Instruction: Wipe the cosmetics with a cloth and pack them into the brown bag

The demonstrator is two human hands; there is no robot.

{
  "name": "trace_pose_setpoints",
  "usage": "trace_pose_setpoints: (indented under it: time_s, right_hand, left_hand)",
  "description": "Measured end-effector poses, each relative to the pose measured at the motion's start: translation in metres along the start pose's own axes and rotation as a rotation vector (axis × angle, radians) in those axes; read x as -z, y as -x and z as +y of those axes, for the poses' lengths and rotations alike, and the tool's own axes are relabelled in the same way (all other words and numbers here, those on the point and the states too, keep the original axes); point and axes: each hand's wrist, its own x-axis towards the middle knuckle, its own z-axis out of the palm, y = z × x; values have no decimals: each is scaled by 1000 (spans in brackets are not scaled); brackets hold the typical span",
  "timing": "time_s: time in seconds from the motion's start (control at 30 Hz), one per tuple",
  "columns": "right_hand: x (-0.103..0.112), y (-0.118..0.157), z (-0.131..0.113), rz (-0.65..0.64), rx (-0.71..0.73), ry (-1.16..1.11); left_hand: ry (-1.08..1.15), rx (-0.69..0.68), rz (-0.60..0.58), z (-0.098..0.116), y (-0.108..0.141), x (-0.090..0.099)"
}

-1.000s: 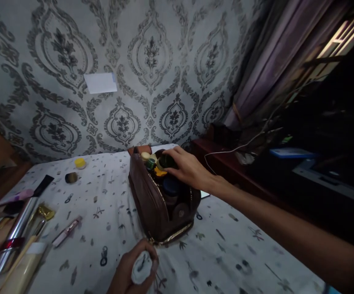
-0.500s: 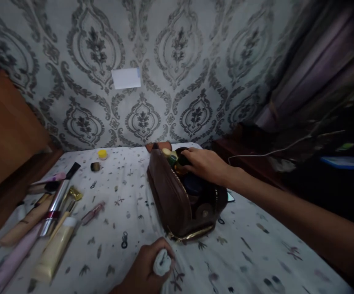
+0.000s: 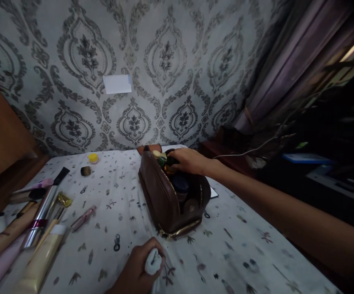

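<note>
A brown zippered makeup bag stands open on the patterned sheet, packed with small bottles and jars. My right hand reaches into its far end, fingers curled down around something dark that I cannot make out. Beside those fingers are a green-and-gold bottle and a cream-coloured cap. A dark blue round lid shows nearer the front of the bag. Low in the view, my left hand is closed around a rolled white cloth, whose end pokes out by the thumb.
Makeup brushes, a cream tube and a silver tube lie in a pile at left. A pink lip gloss, a small dark jar and a yellow-lidded jar sit between. Behind rises the papered wall.
The whole view has shifted, so the bag and other objects appear further left. My right hand stays in the bag and my left hand keeps its hold on the rolled cloth.
</note>
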Motion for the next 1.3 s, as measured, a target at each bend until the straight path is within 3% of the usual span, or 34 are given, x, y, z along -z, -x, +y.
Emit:
trace_pose_setpoints:
  time_s: [0.37, 0.5, 0.6, 0.67, 0.73, 0.87, 0.93, 1.07, 1.3]
  right_hand:
    - [-8, -2, 9, 89, 33, -109]
    - [-7, 11, 1, 273, 57, -96]
    - [-7, 28, -25, 601, 91, -104]
    - [-10, 41, -52, 795, 214, -168]
    - [-15, 55, -83, 842, 388, -292]
    - [-36, 69, -138, 774, 641, -490]
    - [-53, 67, -156, 756, 619, -598]
    - [-90, 48, -184, 718, 387, -837]
    - [-137, 20, -233, 604, 98, -1192]
  left_hand:
    - [-77, -16, -14, -13, 0, 1]
    - [-48, -38, 39, -15, -2, 0]
    - [-1, -21, 71, -13, -5, 0]
    - [30, -10, 105, -11, -6, 2]
    - [70, -12, 159, -10, -7, 3]
    - [239, -51, 316, -13, -7, 8]
    - [368, -41, 439, -15, -8, 13]
    - [528, -44, 664, -18, -16, 30]
    - [696, -8, 875, -29, -26, 54]
